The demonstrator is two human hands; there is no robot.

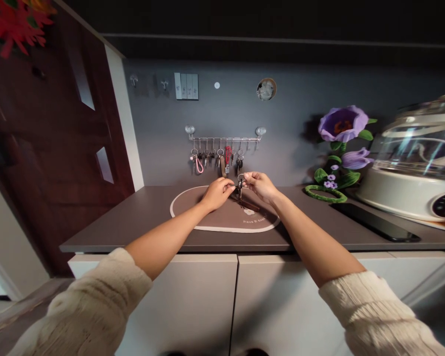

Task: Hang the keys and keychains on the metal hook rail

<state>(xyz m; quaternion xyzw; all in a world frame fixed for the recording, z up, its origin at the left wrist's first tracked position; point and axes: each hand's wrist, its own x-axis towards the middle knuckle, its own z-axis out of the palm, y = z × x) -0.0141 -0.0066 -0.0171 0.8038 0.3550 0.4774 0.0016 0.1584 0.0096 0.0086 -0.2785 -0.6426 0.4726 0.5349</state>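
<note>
Over the brown mat with a pale border, my right hand pinches a metal key ring. Several keys hang from the ring. My left hand is closed just left of them, its fingertips at a dark piece too small to make out. Below the keys a dark brown strap-like piece lies across the mat. Behind my hands a clear hook rail on the wall carries several sets of keys, one with a pink loop and one with a red cord.
The mat lies on a dark countertop above white cabinets. To the right stand a purple fabric flower, a black phone and a cream appliance with a clear top. A dark red door is at left.
</note>
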